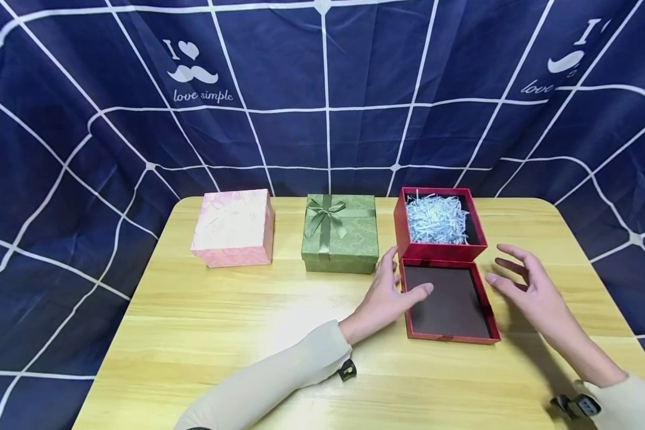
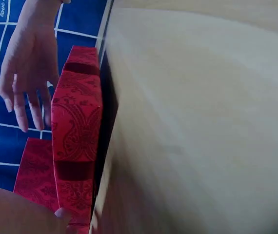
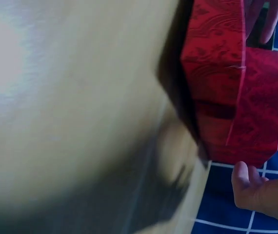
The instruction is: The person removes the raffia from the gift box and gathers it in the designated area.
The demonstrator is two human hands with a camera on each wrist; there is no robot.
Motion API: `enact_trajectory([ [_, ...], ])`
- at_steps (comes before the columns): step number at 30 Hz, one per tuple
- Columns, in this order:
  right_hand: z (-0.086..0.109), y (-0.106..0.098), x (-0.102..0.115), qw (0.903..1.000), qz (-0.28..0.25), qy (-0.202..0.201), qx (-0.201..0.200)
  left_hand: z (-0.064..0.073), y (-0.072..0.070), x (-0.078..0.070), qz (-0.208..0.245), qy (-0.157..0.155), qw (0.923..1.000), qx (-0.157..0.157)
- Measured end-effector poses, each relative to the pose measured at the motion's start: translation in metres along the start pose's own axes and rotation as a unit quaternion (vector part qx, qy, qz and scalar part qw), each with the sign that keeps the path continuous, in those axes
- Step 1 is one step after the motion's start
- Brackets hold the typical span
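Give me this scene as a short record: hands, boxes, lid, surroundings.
left hand: the left hand is at the lid's left edge, thumb over its inside; contact unclear
right hand: the right hand is right of the lid, apart from it
lid: red lid, inside facing up, in front of the red box
right box: red box, open, holding pale blue shredded paper
middle box: green box, closed, with bow
left box: pink box, closed
surface: wooden table
backdrop: blue gridded cloth

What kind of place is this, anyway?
Likely a makeshift tabletop workspace: a wood-look table, navy patterned cloth hung behind and beside it, and an open red box with pale shredded filling.
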State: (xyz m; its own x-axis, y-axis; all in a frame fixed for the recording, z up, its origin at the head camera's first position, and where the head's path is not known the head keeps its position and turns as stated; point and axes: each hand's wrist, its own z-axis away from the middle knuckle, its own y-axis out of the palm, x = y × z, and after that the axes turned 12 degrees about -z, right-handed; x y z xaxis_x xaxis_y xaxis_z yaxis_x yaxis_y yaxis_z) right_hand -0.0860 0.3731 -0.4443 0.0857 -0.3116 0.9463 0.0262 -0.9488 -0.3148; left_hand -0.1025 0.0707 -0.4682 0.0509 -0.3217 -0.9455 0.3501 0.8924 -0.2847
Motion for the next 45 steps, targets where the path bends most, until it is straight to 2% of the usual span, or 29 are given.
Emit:
enact_trajectory([
  [3, -0.005, 0.002, 0.007, 0.9999, 0.000, -0.006, -0.011, -0.010, 0.002, -0.004, 0.015, -0.007, 0.9998, -0.012],
  [6, -0.012, 0.003, 0.013, 0.9998, -0.001, -0.008, -0.018, -0.020, 0.005, -0.008, 0.019, -0.007, 0.9990, -0.039],
  [11, -0.024, 0.005, 0.024, 0.9995, -0.008, 0.000, -0.030, -0.034, 0.013, -0.010, 0.007, 0.012, 0.9972, -0.073],
  [14, -0.033, 0.009, 0.031, 0.9990, -0.009, -0.001, -0.044, -0.042, 0.016, -0.011, 0.014, 0.019, 0.9959, -0.088],
  [17, -0.045, 0.014, 0.038, 0.9981, -0.006, -0.004, -0.062, -0.049, 0.017, -0.013, 0.022, 0.022, 0.9948, -0.097],
  [21, -0.063, 0.023, 0.046, 0.9977, 0.002, -0.006, -0.067, -0.056, 0.013, -0.016, 0.032, 0.028, 0.9950, -0.091],
  [26, -0.087, 0.036, 0.055, 0.9994, 0.028, 0.015, -0.013, -0.066, 0.006, -0.017, 0.034, 0.035, 0.9947, -0.090],
  [30, -0.103, 0.039, 0.059, 0.9974, -0.001, 0.052, 0.050, -0.077, 0.006, -0.019, 0.025, 0.043, 0.9947, -0.090],
  [33, -0.117, 0.040, 0.062, 0.9904, -0.032, 0.097, 0.093, -0.085, 0.006, -0.024, 0.022, 0.047, 0.9944, -0.092],
  [38, -0.136, 0.040, 0.065, 0.9770, -0.005, 0.155, 0.147, -0.096, 0.007, -0.029, 0.017, 0.033, 0.9945, -0.099],
  [40, -0.141, 0.040, 0.063, 0.9725, -0.006, 0.167, 0.162, -0.098, 0.009, -0.029, 0.018, 0.024, 0.9944, -0.102],
  [45, -0.151, 0.042, 0.056, 0.9610, -0.059, 0.204, 0.177, -0.101, 0.012, -0.030, 0.018, 0.012, 0.9942, -0.105],
])
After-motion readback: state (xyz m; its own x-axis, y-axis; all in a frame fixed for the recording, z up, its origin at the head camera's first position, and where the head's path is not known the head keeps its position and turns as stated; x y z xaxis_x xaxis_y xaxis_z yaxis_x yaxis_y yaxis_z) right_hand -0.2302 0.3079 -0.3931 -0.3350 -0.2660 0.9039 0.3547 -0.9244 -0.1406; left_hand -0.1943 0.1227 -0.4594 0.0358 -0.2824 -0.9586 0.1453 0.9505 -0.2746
